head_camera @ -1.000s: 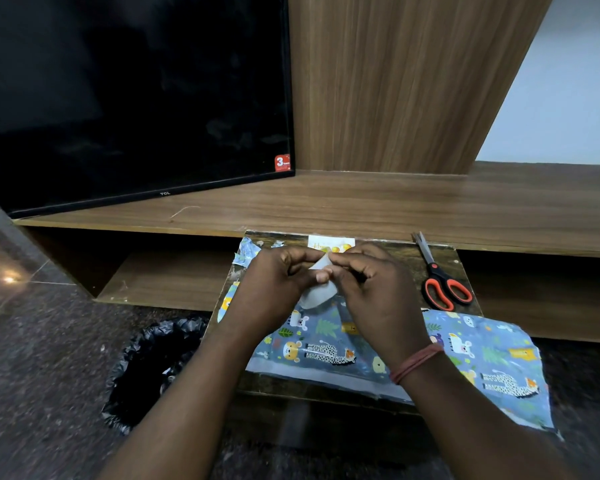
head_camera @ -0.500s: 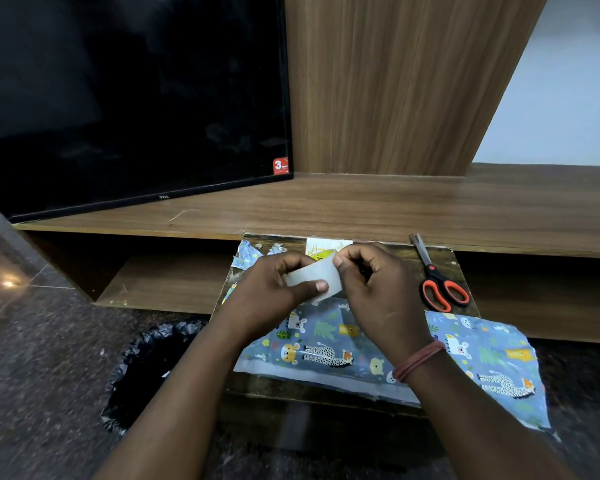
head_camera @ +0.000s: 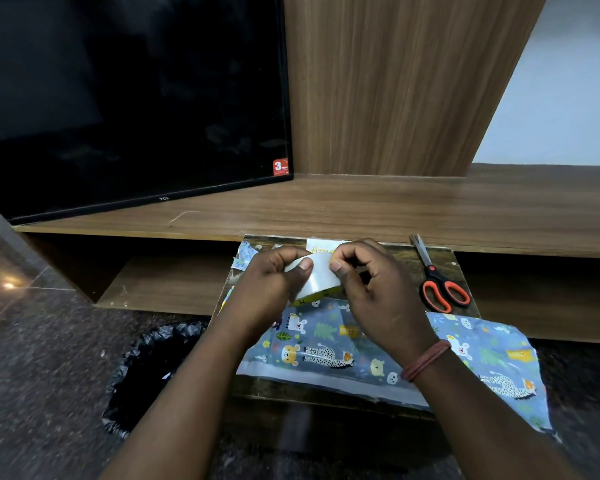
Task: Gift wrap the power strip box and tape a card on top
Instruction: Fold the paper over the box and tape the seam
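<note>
Both my forearms reach forward from the bottom of the view and converge in the middle. My left hand (head_camera: 269, 285) is curled, thumb on top with its nail facing up, gripping the tape roll (head_camera: 317, 278) from the left. My right hand (head_camera: 371, 289) meets it from the right, fingers bent inward, thumb and forefinger pinching at the roll's surface. A reddish thread band (head_camera: 425, 360) circles my right wrist.
</note>
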### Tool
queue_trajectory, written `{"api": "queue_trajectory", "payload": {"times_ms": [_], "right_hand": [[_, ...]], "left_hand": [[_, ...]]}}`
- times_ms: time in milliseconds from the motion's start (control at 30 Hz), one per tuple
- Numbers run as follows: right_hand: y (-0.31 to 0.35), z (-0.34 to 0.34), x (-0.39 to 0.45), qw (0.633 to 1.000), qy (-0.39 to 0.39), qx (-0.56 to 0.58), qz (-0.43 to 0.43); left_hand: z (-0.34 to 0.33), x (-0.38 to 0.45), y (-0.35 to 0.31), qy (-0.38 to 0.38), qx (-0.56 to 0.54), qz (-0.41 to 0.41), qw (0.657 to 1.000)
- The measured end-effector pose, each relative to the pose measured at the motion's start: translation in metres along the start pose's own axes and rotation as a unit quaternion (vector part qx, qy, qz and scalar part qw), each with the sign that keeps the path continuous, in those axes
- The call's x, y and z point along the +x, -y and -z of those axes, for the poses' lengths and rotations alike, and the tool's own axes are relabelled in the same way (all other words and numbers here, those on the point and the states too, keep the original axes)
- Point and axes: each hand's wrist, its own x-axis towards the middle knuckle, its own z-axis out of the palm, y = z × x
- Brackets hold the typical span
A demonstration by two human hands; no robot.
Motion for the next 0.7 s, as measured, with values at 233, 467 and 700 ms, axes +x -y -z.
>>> {"api": "queue_trajectory", "payload": {"times_ms": [233,467,700], "right_hand": [[0.0,0.009,0.002,0.998,0.054,0.029,0.006],[0.002,0.014,-0.001,0.987,0.044,0.125,-0.095],[0.003,0.005,0.006,0.938,-0.054,0.224,-0.259]], "left_hand": [[0.003,0.0,0.002,0.005,-0.045,0.029,0.999],[0.001,0.002,0.002,0.001,-0.041,0.046,0.998],[-0.006,-0.003,-0.002,-0.007,0.075,-0.012,0.997]]}}
